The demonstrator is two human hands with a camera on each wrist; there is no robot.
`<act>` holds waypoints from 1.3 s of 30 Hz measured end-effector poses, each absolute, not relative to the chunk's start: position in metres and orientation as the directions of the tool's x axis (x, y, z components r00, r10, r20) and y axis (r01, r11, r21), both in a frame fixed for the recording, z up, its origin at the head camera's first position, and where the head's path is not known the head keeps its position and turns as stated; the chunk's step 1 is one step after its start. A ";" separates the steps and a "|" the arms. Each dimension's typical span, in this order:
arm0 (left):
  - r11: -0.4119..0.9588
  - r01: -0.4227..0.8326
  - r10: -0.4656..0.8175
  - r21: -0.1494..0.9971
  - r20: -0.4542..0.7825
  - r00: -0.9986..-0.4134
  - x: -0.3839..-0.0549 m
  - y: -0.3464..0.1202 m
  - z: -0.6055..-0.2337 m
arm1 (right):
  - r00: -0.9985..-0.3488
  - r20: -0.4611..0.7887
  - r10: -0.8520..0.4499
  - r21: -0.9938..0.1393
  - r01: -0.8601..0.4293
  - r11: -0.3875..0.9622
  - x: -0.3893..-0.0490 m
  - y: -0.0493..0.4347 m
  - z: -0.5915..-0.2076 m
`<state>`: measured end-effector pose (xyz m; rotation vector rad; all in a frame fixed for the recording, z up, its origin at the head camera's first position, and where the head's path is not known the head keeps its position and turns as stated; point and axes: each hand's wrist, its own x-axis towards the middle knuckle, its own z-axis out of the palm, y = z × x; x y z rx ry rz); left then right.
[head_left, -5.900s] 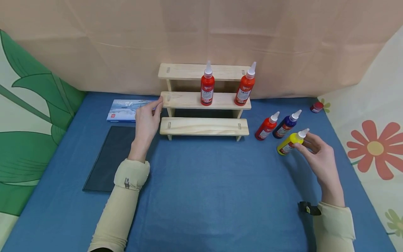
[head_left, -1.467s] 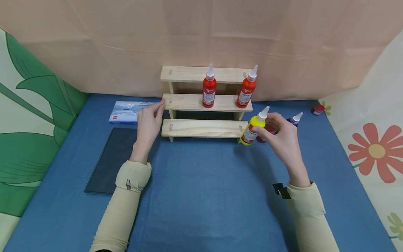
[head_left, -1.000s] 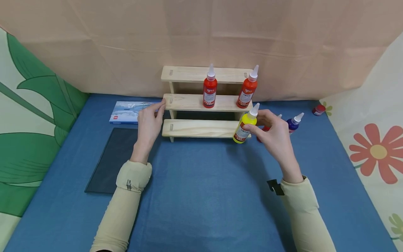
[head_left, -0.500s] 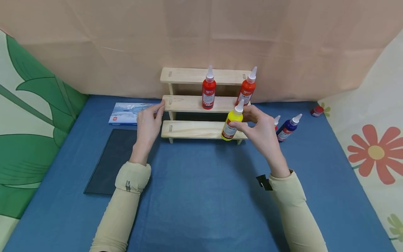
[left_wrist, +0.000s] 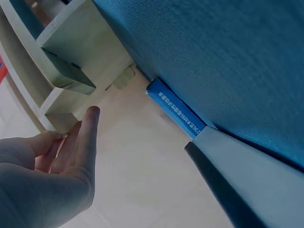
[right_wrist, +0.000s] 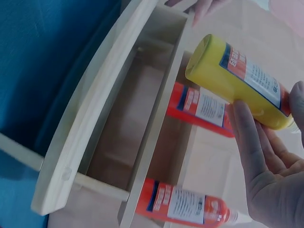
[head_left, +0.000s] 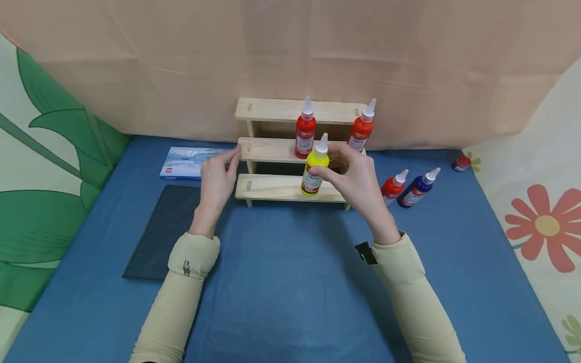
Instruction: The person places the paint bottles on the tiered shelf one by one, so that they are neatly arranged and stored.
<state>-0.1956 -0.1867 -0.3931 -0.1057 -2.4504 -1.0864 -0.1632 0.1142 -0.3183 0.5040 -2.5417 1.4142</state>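
Observation:
My right hand holds a yellow paint bottle with a white nozzle cap, thumb on one side and fingers on the other. In the right wrist view the yellow bottle hangs with its base clear of the wooden steps. A three-tier wooden display shelf stands against the back cloth. On its middle tier are two red paint bottles, the right one partly behind my right hand. With thumb and fingers, my left hand pinches the left end of the middle tier, as the left wrist view also shows.
Right of the shelf, a red bottle and a dark blue bottle stand on the blue cloth. A small red-lidded jar sits at the far right edge. At left lie a blue-white box and a dark flat board.
My right hand has lifted the yellow bottle from the right side of the table and carried it left to in front of the shelf. My left hand has stayed at the shelf's left end.

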 end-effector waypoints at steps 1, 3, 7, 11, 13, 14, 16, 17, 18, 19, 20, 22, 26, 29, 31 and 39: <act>0.686 0.248 -0.111 0.685 0.435 -0.894 -0.196 -0.186 -0.393 | -0.924 0.323 -0.206 -0.785 -0.383 0.487 -0.164 0.112 -0.318; 0.685 0.250 -0.110 0.684 0.437 -0.893 -0.196 -0.185 -0.393 | -0.921 0.328 -0.212 -0.783 -0.391 0.485 -0.164 0.109 -0.317; 0.683 0.249 -0.109 0.687 0.434 -0.894 -0.197 -0.183 -0.393 | -0.914 0.340 -0.221 -0.784 -0.405 0.471 -0.166 0.104 -0.318; 0.676 0.251 -0.109 0.693 0.431 -0.896 -0.197 -0.183 -0.392 | -0.906 0.356 -0.229 -0.775 -0.423 0.471 -0.170 0.097 -0.318; 0.674 0.254 -0.107 0.693 0.432 -0.896 -0.196 -0.183 -0.392 | -0.901 0.368 -0.230 -0.766 -0.434 0.474 -0.171 0.093 -0.317; 0.674 0.255 -0.106 0.693 0.433 -0.895 -0.196 -0.183 -0.392 | -0.899 0.372 -0.230 -0.764 -0.437 0.475 -0.172 0.091 -0.316; 0.675 0.256 -0.106 0.692 0.435 -0.894 -0.197 -0.183 -0.392 | -0.898 0.375 -0.228 -0.763 -0.439 0.474 -0.175 0.087 -0.314; 0.675 0.257 -0.106 0.692 0.435 -0.894 -0.197 -0.183 -0.392 | -0.898 0.376 -0.227 -0.763 -0.439 0.474 -0.176 0.084 -0.314; 0.676 0.257 -0.107 0.690 0.437 -0.893 -0.197 -0.183 -0.392 | -0.898 0.378 -0.227 -0.763 -0.440 0.473 -0.177 0.083 -0.313; 0.678 0.258 -0.106 0.689 0.439 -0.892 -0.197 -0.183 -0.393 | -0.898 0.376 -0.226 -0.766 -0.439 0.470 -0.178 0.081 -0.313; 0.679 0.258 -0.106 0.687 0.440 -0.892 -0.197 -0.182 -0.393 | -0.900 0.374 -0.225 -0.770 -0.437 0.465 -0.179 0.079 -0.313; 0.680 0.257 -0.106 0.687 0.439 -0.892 -0.197 -0.182 -0.393 | -0.900 0.375 -0.221 -0.776 -0.435 0.457 -0.181 0.076 -0.313; 0.683 0.257 -0.103 0.684 0.439 -0.893 -0.196 -0.181 -0.392 | -0.905 0.366 -0.215 -0.790 -0.425 0.442 -0.184 0.073 -0.312; 0.685 0.255 -0.103 0.683 0.438 -0.893 -0.197 -0.180 -0.392 | -0.908 0.358 -0.217 -0.790 -0.418 0.448 -0.185 0.071 -0.312; 0.680 0.254 -0.103 0.688 0.433 -0.895 -0.197 -0.179 -0.392 | -0.907 0.360 -0.220 -0.784 -0.421 0.456 -0.186 0.070 -0.311; 0.680 0.252 -0.103 0.688 0.431 -0.897 -0.195 -0.179 -0.390 | -0.888 0.400 -0.226 -0.753 -0.459 0.472 -0.192 0.061 -0.306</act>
